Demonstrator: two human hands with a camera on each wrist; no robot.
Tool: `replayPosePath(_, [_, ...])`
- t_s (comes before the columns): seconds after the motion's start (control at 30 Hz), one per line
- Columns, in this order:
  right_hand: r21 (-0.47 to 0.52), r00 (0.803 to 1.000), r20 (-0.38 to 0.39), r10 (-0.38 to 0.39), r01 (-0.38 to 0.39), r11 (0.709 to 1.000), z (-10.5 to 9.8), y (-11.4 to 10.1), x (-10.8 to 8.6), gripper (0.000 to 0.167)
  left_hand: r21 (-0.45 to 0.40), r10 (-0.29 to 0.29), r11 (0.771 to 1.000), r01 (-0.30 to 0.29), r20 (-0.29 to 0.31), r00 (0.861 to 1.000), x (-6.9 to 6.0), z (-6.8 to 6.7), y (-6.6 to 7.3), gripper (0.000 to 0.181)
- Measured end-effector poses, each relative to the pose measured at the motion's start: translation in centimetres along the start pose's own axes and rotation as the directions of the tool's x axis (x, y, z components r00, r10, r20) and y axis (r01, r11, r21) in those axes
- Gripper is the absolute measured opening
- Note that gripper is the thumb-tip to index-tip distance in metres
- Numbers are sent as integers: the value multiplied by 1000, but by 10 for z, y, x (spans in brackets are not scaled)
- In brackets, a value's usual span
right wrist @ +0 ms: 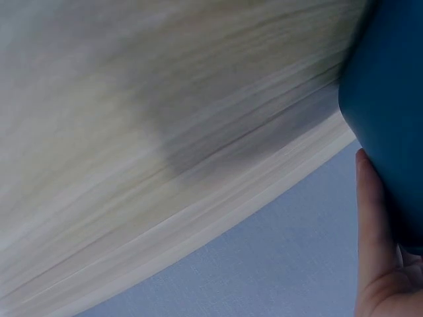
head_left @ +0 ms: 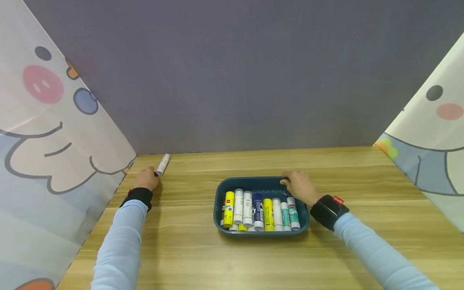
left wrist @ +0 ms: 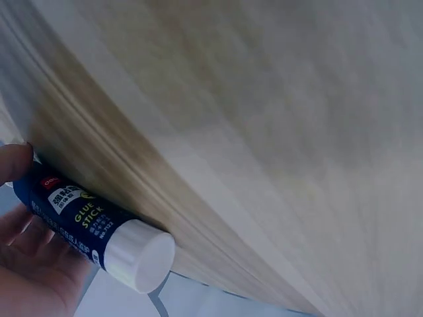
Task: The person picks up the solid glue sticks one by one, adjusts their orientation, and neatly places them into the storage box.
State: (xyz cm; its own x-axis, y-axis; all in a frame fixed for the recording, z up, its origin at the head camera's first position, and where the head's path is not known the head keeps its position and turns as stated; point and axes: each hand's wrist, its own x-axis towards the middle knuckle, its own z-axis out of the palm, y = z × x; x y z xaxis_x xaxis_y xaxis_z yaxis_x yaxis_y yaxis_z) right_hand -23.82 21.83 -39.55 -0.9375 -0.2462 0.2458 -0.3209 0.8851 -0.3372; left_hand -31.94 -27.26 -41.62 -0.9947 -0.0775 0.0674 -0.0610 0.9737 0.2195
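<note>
At the left, my left hand [head_left: 146, 179] holds a dark blue glue stick [left wrist: 76, 211] with a white end, its thumb over one side and the other fingers beneath. Just beyond that hand a white glue stick [head_left: 164, 164] lies on the table. My right hand [head_left: 300, 187] grips the far right corner of a dark teal bin [head_left: 261, 233]. One finger lies along the bin's outer wall [right wrist: 390, 119] in the right wrist view. Inside the bin lie several glue sticks: yellow ones [head_left: 228, 209], white ones [head_left: 247, 208], a dark blue one [head_left: 258, 211] and green ones [head_left: 293, 213].
The wood-grain table [head_left: 188, 257] runs back to a grey panel [head_left: 232, 80]. Cartoon-printed sheets stand at the left [head_left: 72, 141] and right [head_left: 435, 141] sides.
</note>
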Motion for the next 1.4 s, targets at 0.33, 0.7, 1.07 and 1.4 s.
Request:
replayPosePath(0.33, [-9, 1000, 12, 12, -12, 1000, -1, 1, 0, 22, 1, 10, 1000, -10, -28, 1000, -4, -2, -1, 30])
replayPosePath(0.7, [1, 999, 34, 24, -24, 1000, -1, -2, 0, 22, 8, 24, 1000, -24, -38, 999, -9, -4, -6, 25])
replayPosePath(1.07, [2, 1000, 15, 0, 0, 1000, 0, 0, 2, 20, -33, 50, 998, -50, -23, 998, -16, -16, 4, 30])
replayPosePath(1.4, [13, 1000, -2, -3, 3, 1000, 3, 1, 7, 24, -108, 167, 980, -164, 21, 986, -15, -35, 44, 29])
